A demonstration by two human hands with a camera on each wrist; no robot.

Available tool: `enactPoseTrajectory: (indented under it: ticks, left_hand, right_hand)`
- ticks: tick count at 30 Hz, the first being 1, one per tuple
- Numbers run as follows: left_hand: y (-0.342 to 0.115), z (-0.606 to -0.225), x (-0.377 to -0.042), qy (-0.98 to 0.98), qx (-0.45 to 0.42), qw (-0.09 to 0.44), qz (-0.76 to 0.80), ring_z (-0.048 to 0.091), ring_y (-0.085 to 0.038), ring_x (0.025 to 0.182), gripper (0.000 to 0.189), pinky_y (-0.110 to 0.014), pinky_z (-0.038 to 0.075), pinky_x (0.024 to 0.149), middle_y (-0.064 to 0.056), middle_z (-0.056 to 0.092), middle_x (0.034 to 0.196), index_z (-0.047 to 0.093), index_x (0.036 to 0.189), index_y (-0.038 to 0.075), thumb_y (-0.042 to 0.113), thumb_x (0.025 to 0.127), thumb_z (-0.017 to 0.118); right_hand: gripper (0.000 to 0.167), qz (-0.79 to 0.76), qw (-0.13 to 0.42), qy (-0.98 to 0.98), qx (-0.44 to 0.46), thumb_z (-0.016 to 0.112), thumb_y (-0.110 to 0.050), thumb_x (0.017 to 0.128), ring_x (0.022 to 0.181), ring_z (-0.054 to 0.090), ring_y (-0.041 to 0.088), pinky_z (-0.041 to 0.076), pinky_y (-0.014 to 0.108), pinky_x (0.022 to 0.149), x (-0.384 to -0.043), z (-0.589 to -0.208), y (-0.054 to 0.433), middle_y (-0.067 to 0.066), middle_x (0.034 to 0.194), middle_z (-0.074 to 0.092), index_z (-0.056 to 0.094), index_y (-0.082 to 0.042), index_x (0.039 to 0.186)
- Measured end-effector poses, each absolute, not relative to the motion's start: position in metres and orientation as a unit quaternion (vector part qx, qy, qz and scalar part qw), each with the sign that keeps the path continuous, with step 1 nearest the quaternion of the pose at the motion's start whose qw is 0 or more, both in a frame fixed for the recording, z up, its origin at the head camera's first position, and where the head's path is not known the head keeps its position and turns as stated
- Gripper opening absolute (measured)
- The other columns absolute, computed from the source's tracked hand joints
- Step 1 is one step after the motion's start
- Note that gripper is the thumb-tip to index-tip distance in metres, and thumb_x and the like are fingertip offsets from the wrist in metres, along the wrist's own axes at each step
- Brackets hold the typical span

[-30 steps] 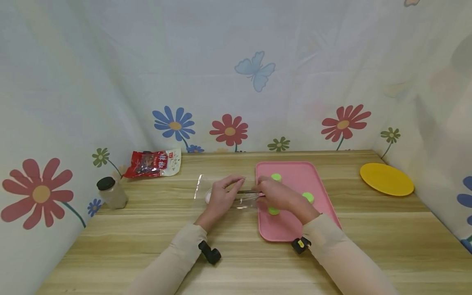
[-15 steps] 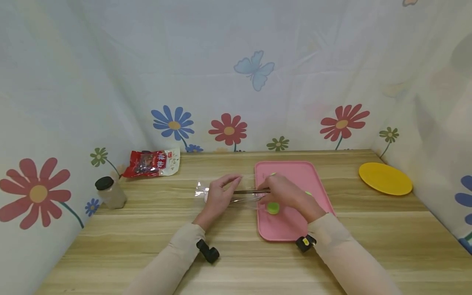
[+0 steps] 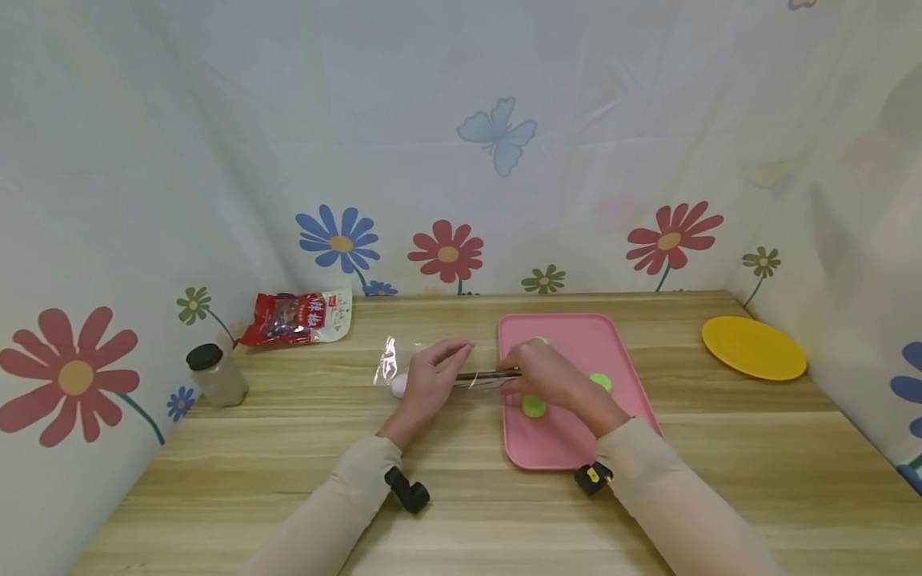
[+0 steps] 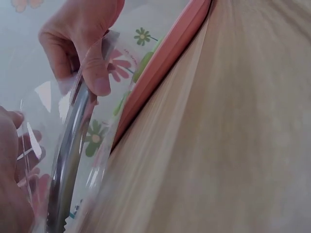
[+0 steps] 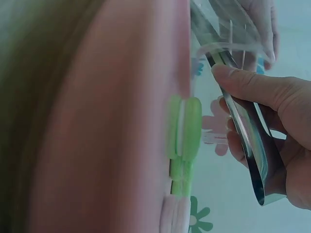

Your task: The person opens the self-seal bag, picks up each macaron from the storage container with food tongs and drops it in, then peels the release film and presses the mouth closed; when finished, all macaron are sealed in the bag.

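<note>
Metal tongs (image 3: pixel 490 375) lie level across the gap between my hands, at the pink tray's left edge. My right hand (image 3: pixel 543 374) grips them near their bent end, thumb on one arm in the right wrist view. Their toothed tips reach into a clear plastic bag (image 3: pixel 386 362). My left hand (image 3: pixel 428 384) holds the bag, its fingers partly seen through the film in the left wrist view. Just left of that hand a whitish rounded thing (image 3: pixel 398 386) shows; the hand hides the rest. Green rounds (image 3: pixel 534 406) with a pale middle layer rest on the pink tray (image 3: pixel 562 448).
A red and white food packet (image 3: pixel 298 318) lies at the back left. Near it stands a jar with a black lid (image 3: pixel 218 376). A yellow plate (image 3: pixel 753 347) lies at the far right. Floral cloth hangs behind the wooden table (image 3: pixel 461 512).
My right hand shifted slightly right with the tongs, then back a little left. The bag's film has changed shape at its left end, and more of the whitish thing shows. My left hand has barely moved.
</note>
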State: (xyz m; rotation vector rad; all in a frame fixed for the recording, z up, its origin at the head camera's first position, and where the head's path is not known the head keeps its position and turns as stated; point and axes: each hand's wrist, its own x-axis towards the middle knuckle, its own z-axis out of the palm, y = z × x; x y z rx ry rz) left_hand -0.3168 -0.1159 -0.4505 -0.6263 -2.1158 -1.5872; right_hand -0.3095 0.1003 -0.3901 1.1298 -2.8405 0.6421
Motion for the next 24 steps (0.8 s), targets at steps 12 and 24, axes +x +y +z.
enactPoseTrajectory:
  ticks: [12,24]
  left_hand:
    - [-0.120,-0.450,-0.324,-0.770,-0.214,0.230,-0.555,0.068,-0.018,0.108,0.018,-0.037,0.053,0.098,-0.003,0.075,0.107,0.076,0.107,0.007,0.020,0.098,0.068]
    - [-0.124,-0.451,-0.327,-0.770,-0.205,0.236,-0.557,0.069,-0.020,0.106,0.016,-0.035,0.054,0.095,-0.002,0.075,0.106,0.076,0.104,0.005,0.017,0.095,0.071]
  right_hand:
    - [0.013,0.229,-0.036,-0.920,0.317,0.084,-0.017,0.083,0.063,0.052,0.010,0.046,0.026,0.058,-0.310,-0.380,0.120,-0.004,0.073,0.064,0.075,-0.010,0.089]
    - [0.027,0.259,-0.050,-0.928,0.262,0.083,-0.007,0.081,0.073,0.055,0.018,0.051,0.030,0.064,-0.313,-0.357,0.225,0.001,0.083,0.067,0.073,0.000,0.105]
